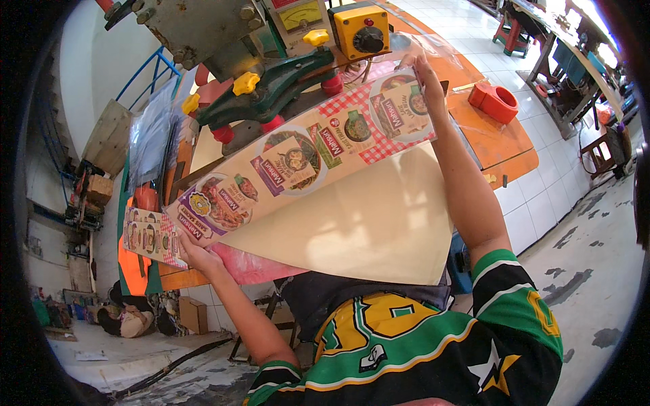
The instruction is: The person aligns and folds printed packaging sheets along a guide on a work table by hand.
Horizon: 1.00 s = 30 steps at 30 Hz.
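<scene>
A long printed strip [271, 161] with food pictures and red checks stretches slantwise between my hands. At its lower left end, my left hand [198, 256] pinches the edge. Up at the far right end, my right hand [425, 73] grips the strip's corner, its fingertips partly hidden. Under the strip lies a cream-coloured sheet [365, 216], which hangs over the near table edge. Just left of my left hand is a pile of smaller printed pieces [150, 235]. Beyond the strip stands a green-framed press [274, 91] with yellow star knobs and red feet.
A yellow control box [360, 32] with a black dial sits atop the machine, beside a gauge [299, 18]. On the orange tabletop [511, 145] at right rests a red tape dispenser [493, 101]. Clear plastic sheets [150, 145] lie at left. A workbench [575, 54] stands far right.
</scene>
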Motion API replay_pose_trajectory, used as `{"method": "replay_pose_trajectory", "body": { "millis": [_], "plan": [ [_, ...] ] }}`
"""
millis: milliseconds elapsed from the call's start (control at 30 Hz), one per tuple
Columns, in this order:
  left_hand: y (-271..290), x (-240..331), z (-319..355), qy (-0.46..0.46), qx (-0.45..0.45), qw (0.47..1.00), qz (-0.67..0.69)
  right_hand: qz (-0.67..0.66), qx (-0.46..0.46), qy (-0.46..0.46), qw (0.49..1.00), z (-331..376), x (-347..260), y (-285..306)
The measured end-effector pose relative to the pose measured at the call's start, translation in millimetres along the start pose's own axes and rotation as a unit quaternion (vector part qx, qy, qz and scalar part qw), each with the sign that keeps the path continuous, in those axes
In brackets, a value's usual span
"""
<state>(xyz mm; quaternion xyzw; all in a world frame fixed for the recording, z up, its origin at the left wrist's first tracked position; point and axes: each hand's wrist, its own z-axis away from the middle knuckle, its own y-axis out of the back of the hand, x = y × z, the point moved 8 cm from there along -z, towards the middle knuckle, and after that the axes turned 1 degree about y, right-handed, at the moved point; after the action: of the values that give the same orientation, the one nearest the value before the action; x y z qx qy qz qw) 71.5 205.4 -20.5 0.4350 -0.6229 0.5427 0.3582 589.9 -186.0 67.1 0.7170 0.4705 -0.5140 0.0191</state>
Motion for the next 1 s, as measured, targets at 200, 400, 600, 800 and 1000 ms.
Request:
{"method": "replay_pose_trajectory", "body": {
  "millis": [200, 400, 600, 800, 1000],
  "plan": [
    [-9.5, 10.4, 9.9, -0.018, 0.002, 1.000, -0.001, 0.003, 0.005, 0.021, 1.000, 1.9, -4.5, -4.0],
    [-4.0, 7.9, 5.3, -0.010, 0.003, 1.000, -0.002, 0.014, 0.009, 0.002, 1.000, 3.2, -3.4, -5.3],
    [-10.4, 10.9, 11.4, -0.002, 0.002, 1.000, 0.008, 0.002, 0.017, -0.012, 1.000, 2.6, 0.3, -3.9],
    [-4.1, 7.8, 5.3, -0.014, 0.001, 1.000, 0.000, 0.002, 0.009, -0.007, 1.000, 2.8, -1.0, -6.7],
    [-11.5, 11.0, 10.4, -0.012, -0.020, 0.999, 0.025, 0.001, 0.013, -0.010, 1.000, 3.7, 0.7, -4.9]
  ]
}}
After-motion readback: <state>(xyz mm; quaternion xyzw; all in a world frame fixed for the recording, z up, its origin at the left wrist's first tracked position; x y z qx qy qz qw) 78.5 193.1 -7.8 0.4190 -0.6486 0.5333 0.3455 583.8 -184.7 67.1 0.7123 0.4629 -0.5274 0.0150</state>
